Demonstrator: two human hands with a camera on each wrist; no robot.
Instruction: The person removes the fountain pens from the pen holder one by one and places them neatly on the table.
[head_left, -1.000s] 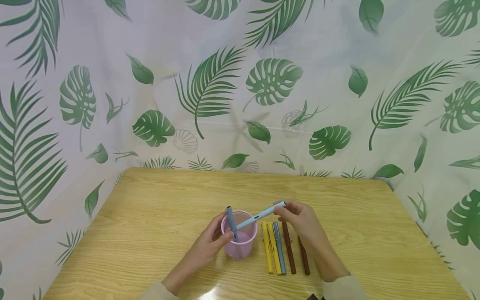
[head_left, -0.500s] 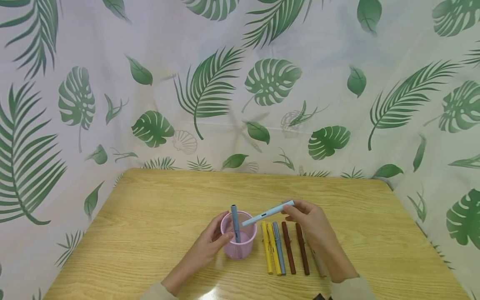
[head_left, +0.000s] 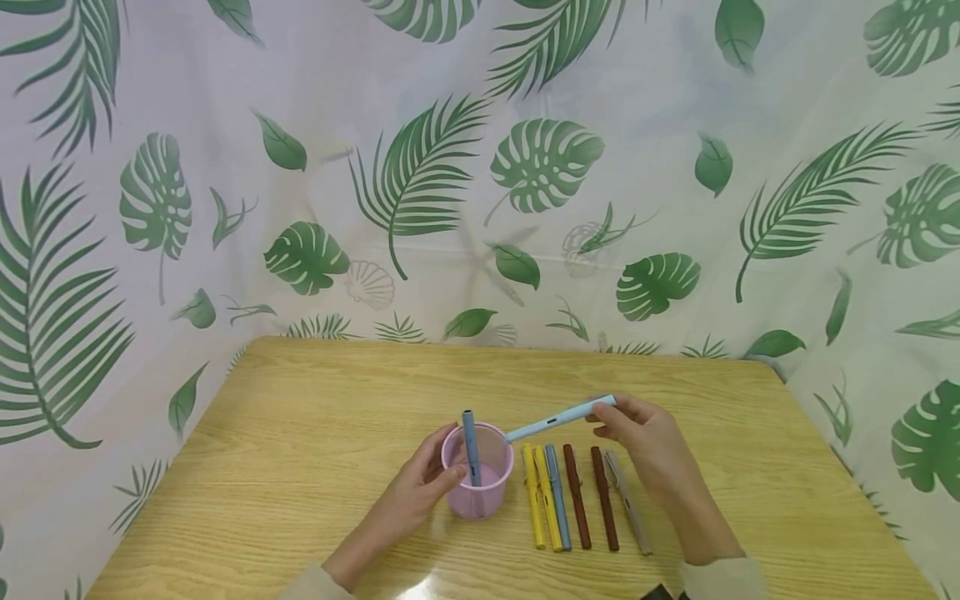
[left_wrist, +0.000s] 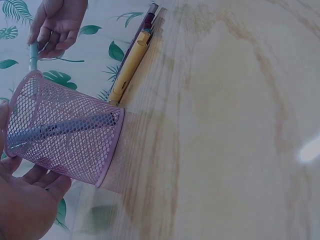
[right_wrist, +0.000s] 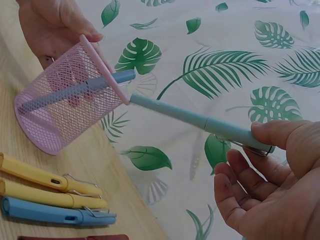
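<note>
My left hand [head_left: 414,493] holds a pink mesh pen cup [head_left: 486,503] upright on the table, thumb at its rim and fingers round its far side. One blue pen [head_left: 470,442] stands inside, its end poking above the rim, and shows through the mesh in the left wrist view. Between thumb and fingers, my right hand [head_left: 654,446] pinches a light blue pen [head_left: 562,418] by its clip end. That pen slants down leftward, its other end beside the cup's right rim. In the right wrist view, the light blue pen [right_wrist: 190,118] appears outside the cup's mouth.
Right of the cup lies a row of pens: two yellow pens [head_left: 539,500], a blue pen [head_left: 559,500], two dark red pens [head_left: 577,496] and a grey pen [head_left: 628,502]. Behind the wooden table [head_left: 337,400] hangs a leaf-patterned cloth [head_left: 450,275].
My right hand has moved right with the light blue pen, whose lower end went from inside the cup to its right rim. The blue pen in the cup shifted slightly; the grey pen came into view.
</note>
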